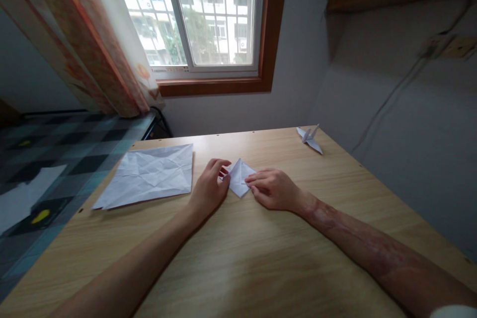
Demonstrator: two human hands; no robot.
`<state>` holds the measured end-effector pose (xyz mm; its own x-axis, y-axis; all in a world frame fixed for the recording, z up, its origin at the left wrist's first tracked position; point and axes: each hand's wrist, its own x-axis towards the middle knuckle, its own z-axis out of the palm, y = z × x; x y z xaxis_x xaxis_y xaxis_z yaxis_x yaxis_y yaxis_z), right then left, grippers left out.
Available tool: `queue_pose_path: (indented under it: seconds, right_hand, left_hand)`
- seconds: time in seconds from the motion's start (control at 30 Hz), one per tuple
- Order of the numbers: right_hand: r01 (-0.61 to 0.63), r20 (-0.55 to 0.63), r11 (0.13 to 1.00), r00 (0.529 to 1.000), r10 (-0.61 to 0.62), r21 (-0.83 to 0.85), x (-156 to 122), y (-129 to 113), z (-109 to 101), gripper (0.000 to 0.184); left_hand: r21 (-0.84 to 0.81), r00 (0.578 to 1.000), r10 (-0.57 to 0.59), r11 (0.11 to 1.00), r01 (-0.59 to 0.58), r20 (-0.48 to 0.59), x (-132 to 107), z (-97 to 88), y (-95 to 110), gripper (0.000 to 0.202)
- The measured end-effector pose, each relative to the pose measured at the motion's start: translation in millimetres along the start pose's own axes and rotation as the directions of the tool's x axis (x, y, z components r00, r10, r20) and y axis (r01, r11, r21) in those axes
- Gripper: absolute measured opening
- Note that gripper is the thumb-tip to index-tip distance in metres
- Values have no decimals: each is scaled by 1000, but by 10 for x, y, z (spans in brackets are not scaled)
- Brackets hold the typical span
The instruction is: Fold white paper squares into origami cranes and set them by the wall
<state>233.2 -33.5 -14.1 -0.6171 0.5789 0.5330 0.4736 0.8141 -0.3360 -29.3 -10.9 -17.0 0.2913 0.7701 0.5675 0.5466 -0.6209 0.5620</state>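
A small folded white paper (239, 177), diamond-shaped, lies flat on the wooden table (261, 258). My left hand (208, 189) pinches its left corner between thumb and fingers. My right hand (274, 189) presses its fingertips on the paper's right edge, holding it down. Both forearms reach in from the near edge of the table.
A stack of creased white sheets (149, 175) lies to the left of my hands. A finished paper crane (309, 138) stands at the far right corner. Behind are a barred window (212, 15), a curtain (93, 35) and a bed with a checked cover (55, 159) on the left.
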Motion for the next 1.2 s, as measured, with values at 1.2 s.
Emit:
queue_pose_path:
  seconds: [1.2]
  right_hand:
    - [-39,-9,999,999,39,29,4,51,34,32]
  left_hand:
    - [221,906,170,937,-270,387,2,-64,191,37]
